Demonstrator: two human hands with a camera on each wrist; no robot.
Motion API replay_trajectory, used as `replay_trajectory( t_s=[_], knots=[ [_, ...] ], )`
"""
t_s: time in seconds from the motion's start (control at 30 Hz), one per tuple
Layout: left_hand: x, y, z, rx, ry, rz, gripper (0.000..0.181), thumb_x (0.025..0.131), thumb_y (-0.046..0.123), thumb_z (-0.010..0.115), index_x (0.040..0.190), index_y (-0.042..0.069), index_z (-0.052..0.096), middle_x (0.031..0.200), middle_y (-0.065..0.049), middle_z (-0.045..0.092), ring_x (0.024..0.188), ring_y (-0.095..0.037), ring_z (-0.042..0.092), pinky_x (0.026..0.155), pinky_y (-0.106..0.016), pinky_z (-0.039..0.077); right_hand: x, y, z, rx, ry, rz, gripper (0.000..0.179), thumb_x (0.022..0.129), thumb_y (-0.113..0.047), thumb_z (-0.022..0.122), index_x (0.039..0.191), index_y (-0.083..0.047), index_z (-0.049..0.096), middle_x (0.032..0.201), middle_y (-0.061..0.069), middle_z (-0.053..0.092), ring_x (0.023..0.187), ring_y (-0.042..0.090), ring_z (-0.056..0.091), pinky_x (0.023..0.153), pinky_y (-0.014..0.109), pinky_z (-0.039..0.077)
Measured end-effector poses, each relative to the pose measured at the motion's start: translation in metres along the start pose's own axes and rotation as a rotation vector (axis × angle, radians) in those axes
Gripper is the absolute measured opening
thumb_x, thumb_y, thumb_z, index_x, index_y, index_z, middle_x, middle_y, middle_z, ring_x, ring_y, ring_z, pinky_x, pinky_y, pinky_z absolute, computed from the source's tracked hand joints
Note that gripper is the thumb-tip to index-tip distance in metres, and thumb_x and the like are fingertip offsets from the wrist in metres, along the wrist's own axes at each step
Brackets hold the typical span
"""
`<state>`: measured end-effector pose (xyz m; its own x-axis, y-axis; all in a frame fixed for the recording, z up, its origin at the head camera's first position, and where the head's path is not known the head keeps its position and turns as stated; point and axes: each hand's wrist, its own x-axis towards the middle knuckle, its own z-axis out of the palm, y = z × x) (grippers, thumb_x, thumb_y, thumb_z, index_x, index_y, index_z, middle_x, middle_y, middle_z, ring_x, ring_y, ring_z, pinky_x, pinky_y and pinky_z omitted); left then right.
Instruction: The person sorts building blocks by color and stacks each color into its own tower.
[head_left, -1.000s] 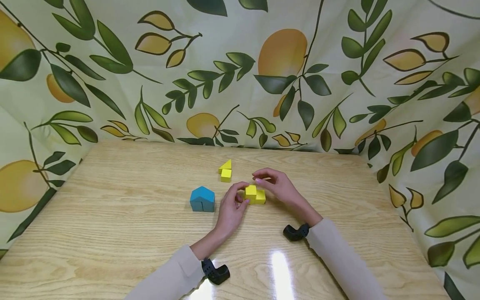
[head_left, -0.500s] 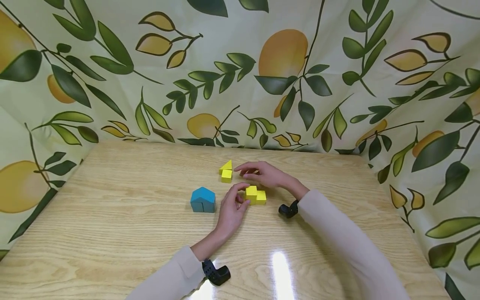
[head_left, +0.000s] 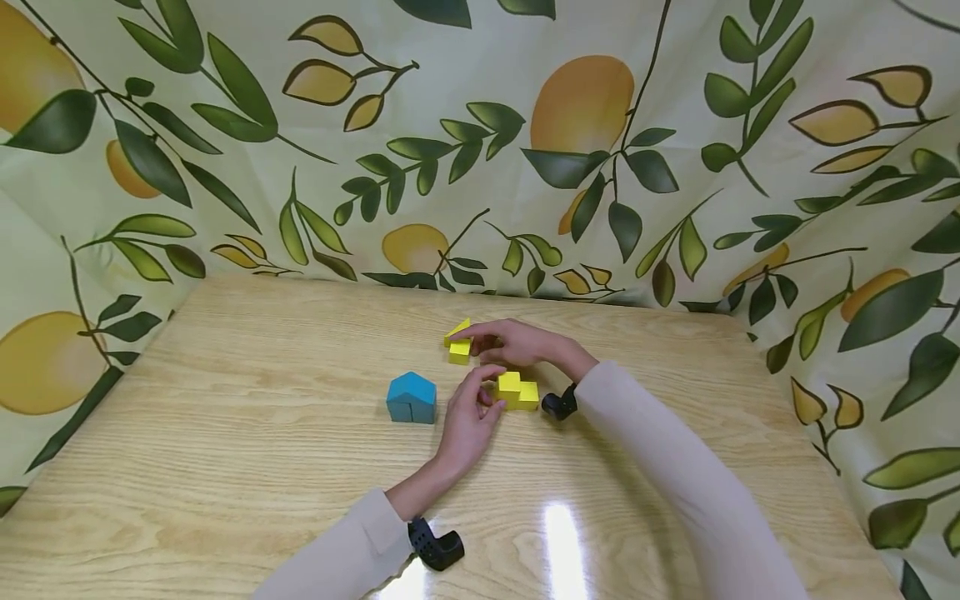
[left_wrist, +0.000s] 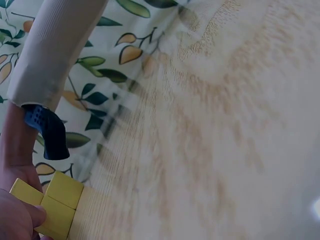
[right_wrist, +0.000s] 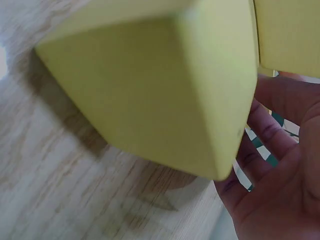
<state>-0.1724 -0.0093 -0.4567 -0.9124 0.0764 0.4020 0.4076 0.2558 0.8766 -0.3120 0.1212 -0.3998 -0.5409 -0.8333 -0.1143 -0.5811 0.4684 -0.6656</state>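
Observation:
My left hand (head_left: 467, 423) pinches the left part of a small yellow block stack, its thumb and fingers around the blocks. In that stack an upper yellow cube (head_left: 508, 382) sits above and left of a lower yellow cube (head_left: 528, 396). The left wrist view shows the thumb against the yellow blocks (left_wrist: 56, 217). Farther back, my right hand (head_left: 517, 342) reaches over a yellow triangular block (head_left: 462, 326) and a yellow cube (head_left: 459, 354), fingers loosely bent; whether it touches them is hard to tell. A large yellow block (right_wrist: 145, 90) fills the right wrist view.
A blue block house (head_left: 411, 398) with a peaked top stands left of my left hand. Everything lies on a light wooden table (head_left: 262, 467). Behind the table hangs a leaf-and-fruit patterned cloth (head_left: 465, 192).
My right hand has moved left and back, from beside the yellow stack to the yellow triangle and cube. The left hand keeps its hold on the stack. The head view has shifted slightly.

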Motion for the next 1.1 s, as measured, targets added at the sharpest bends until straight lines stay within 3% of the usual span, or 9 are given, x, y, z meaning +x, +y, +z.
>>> replay_trajectory(
  t_s=[0.27, 0.53, 0.73, 1.1],
  knots=[
    [0.0, 0.002, 0.0, -0.002, -0.004, -0.017, 0.049, 0.083, -0.008, 0.068, 0.124, 0.014, 0.054, 0.109, -0.006, 0.056, 0.077, -0.022, 0.05, 0.06, -0.023, 0.04, 0.0, -0.001, 0.0, 0.021, -0.018, 0.051, 0.047, 0.095, 0.002, 0.054, 0.135, -0.023, 0.053, 0.098, 0.0, 0.06, 0.087, 0.016, 0.055, 0.074, 0.03, 0.048],
    [0.0, 0.002, -0.001, -0.001, -0.001, -0.023, 0.049, 0.083, -0.008, 0.068, 0.124, 0.015, 0.054, 0.11, -0.006, 0.056, 0.076, -0.02, 0.05, 0.059, -0.023, 0.041, -0.004, 0.009, 0.001, 0.031, 0.054, 0.064, 0.035, 0.093, -0.002, 0.06, 0.122, -0.02, 0.053, 0.078, 0.004, 0.052, 0.069, 0.017, 0.047, 0.066, 0.029, 0.039],
    [0.0, 0.001, 0.0, 0.003, -0.005, -0.041, 0.048, 0.084, -0.007, 0.068, 0.124, 0.016, 0.054, 0.112, -0.003, 0.057, 0.076, -0.018, 0.049, 0.059, -0.023, 0.041, -0.007, 0.019, 0.001, 0.082, 0.08, 0.03, 0.033, 0.089, -0.003, 0.066, 0.118, -0.015, 0.056, 0.081, 0.005, 0.051, 0.074, 0.019, 0.047, 0.07, 0.031, 0.039],
    [-0.001, 0.001, 0.0, 0.005, -0.011, -0.047, 0.048, 0.084, -0.008, 0.067, 0.124, 0.016, 0.054, 0.115, -0.003, 0.057, 0.076, -0.017, 0.049, 0.06, -0.023, 0.041, -0.017, 0.03, -0.002, 0.187, 0.129, 0.064, 0.032, 0.085, -0.007, 0.072, 0.112, -0.01, 0.056, 0.091, 0.007, 0.054, 0.079, 0.021, 0.048, 0.072, 0.032, 0.039]
  ],
)
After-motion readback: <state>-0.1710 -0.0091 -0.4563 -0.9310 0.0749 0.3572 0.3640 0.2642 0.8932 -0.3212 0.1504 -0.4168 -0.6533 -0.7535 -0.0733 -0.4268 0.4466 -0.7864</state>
